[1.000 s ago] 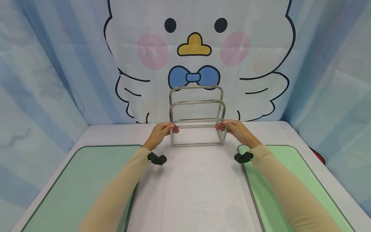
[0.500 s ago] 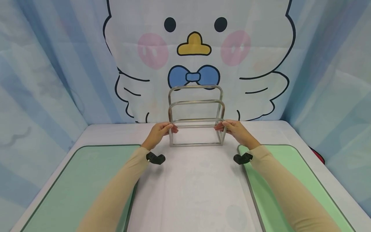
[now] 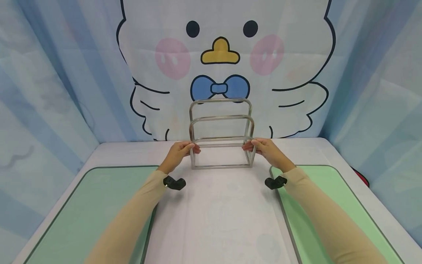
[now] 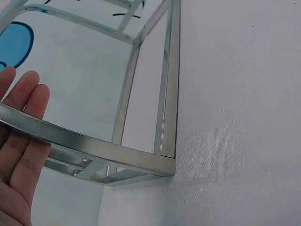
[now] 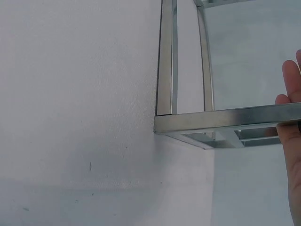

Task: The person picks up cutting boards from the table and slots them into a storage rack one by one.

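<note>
The left hand grasps the left upright of the near hoop of a metal rack, fingers wrapped behind the bar and thumb on the near side. The right hand grasps the right upright of the same hoop in a matching hold. The rack stands upright between the 2 hands at the middle of the table's far part, its 3 rounded hoops set 1 behind another, the far hoop reaching highest in view. A black wrist camera sits at the left wrist and a second black camera at the right, each by the cuff of a beige sleeve. Under the rack is a white table, with a green mat on the left and a lighter green mat on the right. Beyond the far edge hangs a curtain with a cartoon bird wearing a blue bow tie.
</note>
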### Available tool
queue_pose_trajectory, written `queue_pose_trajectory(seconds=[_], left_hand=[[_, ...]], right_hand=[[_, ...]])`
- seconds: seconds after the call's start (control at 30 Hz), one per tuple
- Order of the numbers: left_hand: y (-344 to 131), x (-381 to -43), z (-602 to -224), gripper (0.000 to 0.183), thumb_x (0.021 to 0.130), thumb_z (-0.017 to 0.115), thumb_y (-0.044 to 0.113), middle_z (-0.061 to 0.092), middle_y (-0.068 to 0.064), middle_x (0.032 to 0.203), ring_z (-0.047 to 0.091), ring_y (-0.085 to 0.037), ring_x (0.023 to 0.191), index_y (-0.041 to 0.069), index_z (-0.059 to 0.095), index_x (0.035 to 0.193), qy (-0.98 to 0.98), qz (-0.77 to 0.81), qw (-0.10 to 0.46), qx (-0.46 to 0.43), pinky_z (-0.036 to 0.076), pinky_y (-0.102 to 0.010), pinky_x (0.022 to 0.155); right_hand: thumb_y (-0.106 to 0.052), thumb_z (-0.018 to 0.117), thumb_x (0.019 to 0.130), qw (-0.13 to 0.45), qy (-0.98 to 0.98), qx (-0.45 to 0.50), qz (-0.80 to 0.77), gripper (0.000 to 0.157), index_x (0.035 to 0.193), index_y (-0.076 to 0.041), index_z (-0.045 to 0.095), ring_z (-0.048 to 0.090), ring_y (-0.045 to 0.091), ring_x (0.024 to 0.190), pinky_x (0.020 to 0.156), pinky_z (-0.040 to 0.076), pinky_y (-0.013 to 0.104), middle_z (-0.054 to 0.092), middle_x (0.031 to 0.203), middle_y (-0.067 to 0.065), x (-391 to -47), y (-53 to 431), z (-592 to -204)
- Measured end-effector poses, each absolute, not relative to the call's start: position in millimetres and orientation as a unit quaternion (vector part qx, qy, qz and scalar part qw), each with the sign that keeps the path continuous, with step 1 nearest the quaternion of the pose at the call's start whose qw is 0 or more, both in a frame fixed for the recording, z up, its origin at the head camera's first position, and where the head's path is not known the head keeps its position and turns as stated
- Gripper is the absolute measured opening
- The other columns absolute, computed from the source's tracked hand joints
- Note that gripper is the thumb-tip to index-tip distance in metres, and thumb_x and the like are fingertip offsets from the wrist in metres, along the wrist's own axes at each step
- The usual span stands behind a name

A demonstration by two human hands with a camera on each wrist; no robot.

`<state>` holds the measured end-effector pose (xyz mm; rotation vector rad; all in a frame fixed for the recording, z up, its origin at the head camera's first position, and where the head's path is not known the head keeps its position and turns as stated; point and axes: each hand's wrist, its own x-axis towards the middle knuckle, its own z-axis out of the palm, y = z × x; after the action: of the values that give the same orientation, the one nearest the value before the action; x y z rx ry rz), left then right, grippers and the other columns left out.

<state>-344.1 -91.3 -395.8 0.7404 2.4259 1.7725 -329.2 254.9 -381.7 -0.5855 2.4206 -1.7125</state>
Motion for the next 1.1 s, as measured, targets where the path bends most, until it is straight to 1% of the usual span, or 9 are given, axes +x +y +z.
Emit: queue_pose_trajectory(seconds=[0.1, 0.3, 0.43, 0.5, 0.6, 0.73, 0.87, 1.0, 1.1], left_hand=[[-95, -342, -397, 0.043, 0.099, 0.047, 0.034, 0.070, -0.010, 0.102, 0.065, -0.016, 0.099, -0.004, 0.064, 0.108, 0.787, 0.569, 0.017, 0.238, 0.048, -0.043, 0.098], [-97, -338, -398, 0.039, 0.100, 0.046, 0.029, 0.067, -0.019, 0.108, 0.064, -0.024, 0.104, -0.005, 0.064, 0.109, 0.787, 0.577, 0.028, 0.217, 0.045, -0.047, 0.101], [-96, -336, -398, 0.037, 0.100, 0.046, 0.026, 0.067, -0.020, 0.108, 0.064, -0.021, 0.103, -0.005, 0.064, 0.108, 0.786, 0.578, 0.032, 0.215, 0.045, -0.047, 0.101], [-96, -334, -397, 0.036, 0.100, 0.046, 0.025, 0.068, -0.019, 0.108, 0.064, -0.020, 0.102, -0.005, 0.064, 0.108, 0.788, 0.575, 0.031, 0.219, 0.046, -0.046, 0.100], [-96, -333, -396, 0.036, 0.100, 0.046, 0.025, 0.068, -0.020, 0.108, 0.064, -0.023, 0.103, -0.005, 0.064, 0.108, 0.786, 0.576, 0.030, 0.222, 0.046, -0.046, 0.100], [-97, -333, -395, 0.038, 0.100, 0.047, 0.027, 0.068, -0.020, 0.108, 0.063, -0.027, 0.105, -0.004, 0.065, 0.108, 0.783, 0.580, 0.032, 0.221, 0.046, -0.047, 0.099], [-99, -330, -397, 0.043, 0.098, 0.048, 0.035, 0.070, -0.014, 0.104, 0.065, -0.019, 0.101, -0.003, 0.066, 0.107, 0.785, 0.574, 0.020, 0.233, 0.049, -0.045, 0.096], [-99, -329, -399, 0.046, 0.097, 0.049, 0.038, 0.072, -0.009, 0.100, 0.066, -0.013, 0.096, -0.004, 0.066, 0.105, 0.782, 0.572, 0.003, 0.247, 0.051, -0.042, 0.093], [-98, -328, -399, 0.042, 0.098, 0.050, 0.033, 0.071, -0.014, 0.102, 0.067, -0.017, 0.098, -0.005, 0.066, 0.106, 0.780, 0.576, 0.006, 0.242, 0.050, -0.044, 0.095]], right_hand=[[-0.036, 0.040, 0.101, 0.062, 0.805, -0.188, -0.560, 0.048, 0.117, 0.005, 0.060, 0.063, 0.006, 0.103, 0.100, 0.046, 0.028, 0.066, 0.117, 0.008, -327, 252, -382], [-0.037, 0.040, 0.101, 0.064, 0.811, -0.186, -0.551, 0.047, 0.119, 0.003, 0.059, 0.063, 0.006, 0.104, 0.105, 0.043, 0.037, 0.061, 0.123, 0.019, -322, 247, -382], [-0.034, 0.039, 0.102, 0.065, 0.814, -0.184, -0.547, 0.046, 0.120, 0.004, 0.058, 0.063, 0.004, 0.103, 0.106, 0.041, 0.041, 0.060, 0.124, 0.021, -321, 248, -381], [-0.034, 0.039, 0.102, 0.065, 0.815, -0.183, -0.547, 0.046, 0.121, 0.004, 0.057, 0.063, 0.003, 0.102, 0.106, 0.040, 0.041, 0.061, 0.124, 0.021, -321, 249, -382], [-0.035, 0.039, 0.101, 0.063, 0.814, -0.182, -0.548, 0.047, 0.120, 0.004, 0.057, 0.063, 0.002, 0.101, 0.106, 0.041, 0.040, 0.062, 0.122, 0.020, -322, 250, -383], [-0.035, 0.040, 0.101, 0.062, 0.809, -0.185, -0.554, 0.047, 0.118, 0.004, 0.058, 0.064, 0.005, 0.102, 0.104, 0.043, 0.038, 0.061, 0.122, 0.021, -321, 250, -382], [-0.035, 0.040, 0.101, 0.065, 0.810, -0.185, -0.553, 0.046, 0.116, 0.005, 0.059, 0.064, 0.007, 0.103, 0.103, 0.044, 0.037, 0.061, 0.122, 0.022, -318, 250, -382], [-0.035, 0.041, 0.101, 0.066, 0.812, -0.181, -0.551, 0.046, 0.116, 0.004, 0.060, 0.064, 0.007, 0.103, 0.104, 0.043, 0.038, 0.061, 0.122, 0.022, -315, 249, -382], [-0.035, 0.041, 0.101, 0.064, 0.813, -0.181, -0.550, 0.046, 0.116, 0.004, 0.060, 0.064, 0.007, 0.103, 0.104, 0.043, 0.039, 0.061, 0.121, 0.022, -314, 250, -382]])
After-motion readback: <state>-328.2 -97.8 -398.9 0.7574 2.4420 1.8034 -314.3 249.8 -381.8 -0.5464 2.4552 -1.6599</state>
